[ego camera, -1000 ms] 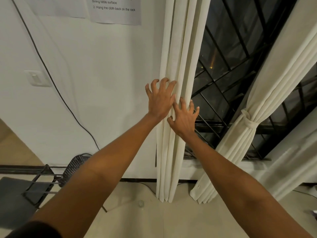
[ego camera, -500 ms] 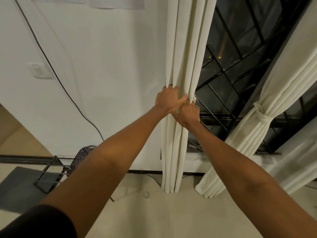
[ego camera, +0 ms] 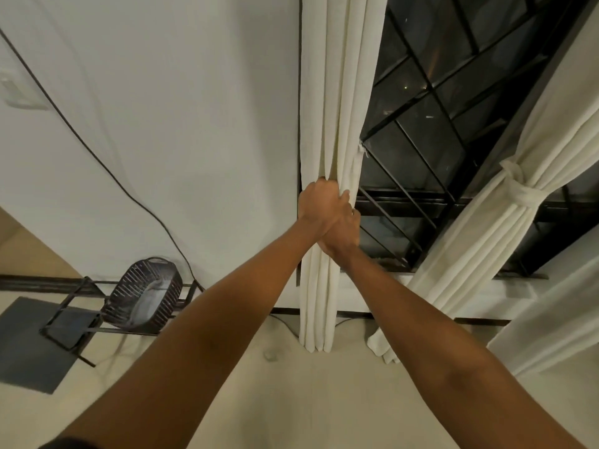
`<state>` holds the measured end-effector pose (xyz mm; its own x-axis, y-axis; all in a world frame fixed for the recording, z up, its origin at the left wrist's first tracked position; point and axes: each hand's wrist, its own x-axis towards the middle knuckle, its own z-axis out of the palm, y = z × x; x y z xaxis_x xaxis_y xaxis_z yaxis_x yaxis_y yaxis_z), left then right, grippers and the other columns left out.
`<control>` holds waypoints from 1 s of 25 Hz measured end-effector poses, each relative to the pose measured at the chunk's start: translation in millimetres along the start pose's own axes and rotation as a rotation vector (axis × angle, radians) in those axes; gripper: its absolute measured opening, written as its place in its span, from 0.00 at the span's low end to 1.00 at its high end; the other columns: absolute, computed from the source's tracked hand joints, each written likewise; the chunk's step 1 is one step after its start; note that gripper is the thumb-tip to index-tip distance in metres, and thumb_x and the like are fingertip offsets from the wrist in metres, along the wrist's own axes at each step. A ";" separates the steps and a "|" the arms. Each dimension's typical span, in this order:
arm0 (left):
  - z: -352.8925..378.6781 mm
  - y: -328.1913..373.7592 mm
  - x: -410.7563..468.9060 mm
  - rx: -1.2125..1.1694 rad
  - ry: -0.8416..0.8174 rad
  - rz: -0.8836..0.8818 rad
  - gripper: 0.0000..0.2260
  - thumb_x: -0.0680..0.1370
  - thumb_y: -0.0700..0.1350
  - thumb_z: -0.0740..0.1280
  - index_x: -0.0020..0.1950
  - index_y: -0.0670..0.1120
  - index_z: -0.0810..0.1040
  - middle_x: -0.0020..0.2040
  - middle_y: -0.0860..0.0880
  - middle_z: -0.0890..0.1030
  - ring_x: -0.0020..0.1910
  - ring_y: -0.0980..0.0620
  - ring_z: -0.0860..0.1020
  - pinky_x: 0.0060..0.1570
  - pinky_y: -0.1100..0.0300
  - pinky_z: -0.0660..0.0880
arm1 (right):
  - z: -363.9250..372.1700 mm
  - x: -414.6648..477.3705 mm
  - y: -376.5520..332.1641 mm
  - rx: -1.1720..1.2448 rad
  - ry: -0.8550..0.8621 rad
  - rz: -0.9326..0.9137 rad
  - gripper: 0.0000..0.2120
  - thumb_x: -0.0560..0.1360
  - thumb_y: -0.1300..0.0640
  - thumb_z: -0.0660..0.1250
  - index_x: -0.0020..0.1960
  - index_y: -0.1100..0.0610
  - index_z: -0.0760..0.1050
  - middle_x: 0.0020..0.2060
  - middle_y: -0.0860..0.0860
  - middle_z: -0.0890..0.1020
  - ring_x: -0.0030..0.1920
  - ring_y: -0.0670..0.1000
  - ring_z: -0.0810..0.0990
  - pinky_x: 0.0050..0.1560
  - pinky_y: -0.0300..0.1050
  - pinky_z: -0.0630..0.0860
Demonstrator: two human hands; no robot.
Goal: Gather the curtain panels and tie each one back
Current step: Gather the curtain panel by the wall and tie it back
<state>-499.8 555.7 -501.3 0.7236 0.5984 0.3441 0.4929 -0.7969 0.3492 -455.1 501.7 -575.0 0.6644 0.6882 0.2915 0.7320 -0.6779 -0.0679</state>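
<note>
A cream curtain panel (ego camera: 337, 92) hangs in bunched folds at the left edge of the dark barred window. My left hand (ego camera: 319, 205) grips the gathered folds at mid height, fingers curled round the fabric. Just below and to the right, my right hand (ego camera: 343, 236) also grips the same bundle, partly under the left hand. A small loose fabric tab (ego camera: 361, 150) sticks out of the panel's right edge above my hands. A second cream panel (ego camera: 505, 222) on the right is cinched by a knotted tieback (ego camera: 522, 189).
A black window grille (ego camera: 431, 118) lies behind the curtains. A dark woven basket (ego camera: 142, 293) sits on a low metal rack (ego camera: 74, 322) at the left. A black cable (ego camera: 107, 170) runs down the white wall. Another pale curtain (ego camera: 557, 319) hangs at the far right.
Both hands went from lying spread on the folds to gripping them in a tight bundle. The bundle is now narrower, and the camera has tilted downward and closer.
</note>
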 end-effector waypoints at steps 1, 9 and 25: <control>14.2 -3.4 -0.1 0.027 -0.016 0.002 0.17 0.82 0.56 0.65 0.52 0.44 0.84 0.45 0.46 0.83 0.43 0.47 0.83 0.46 0.55 0.81 | 18.4 1.4 4.5 0.011 0.006 0.013 0.26 0.80 0.41 0.61 0.72 0.55 0.68 0.65 0.56 0.77 0.68 0.56 0.74 0.71 0.58 0.68; 112.9 -31.5 -14.1 0.098 0.068 0.081 0.13 0.84 0.48 0.62 0.49 0.43 0.83 0.40 0.48 0.80 0.36 0.50 0.80 0.37 0.58 0.74 | 157.7 -4.5 27.8 0.124 0.178 0.024 0.19 0.80 0.42 0.62 0.62 0.54 0.77 0.52 0.53 0.83 0.58 0.54 0.80 0.67 0.54 0.72; 386.3 -140.5 -115.6 0.071 0.225 0.153 0.14 0.83 0.52 0.63 0.54 0.44 0.83 0.40 0.50 0.77 0.37 0.52 0.76 0.40 0.62 0.71 | 471.3 -117.9 48.6 0.197 0.288 0.056 0.13 0.78 0.48 0.67 0.45 0.57 0.84 0.37 0.52 0.85 0.37 0.53 0.85 0.46 0.48 0.82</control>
<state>-466.0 566.4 -926.9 0.6707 0.4674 0.5760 0.4242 -0.8787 0.2191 -426.7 509.4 -1062.4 0.6551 0.5311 0.5374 0.7293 -0.6303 -0.2661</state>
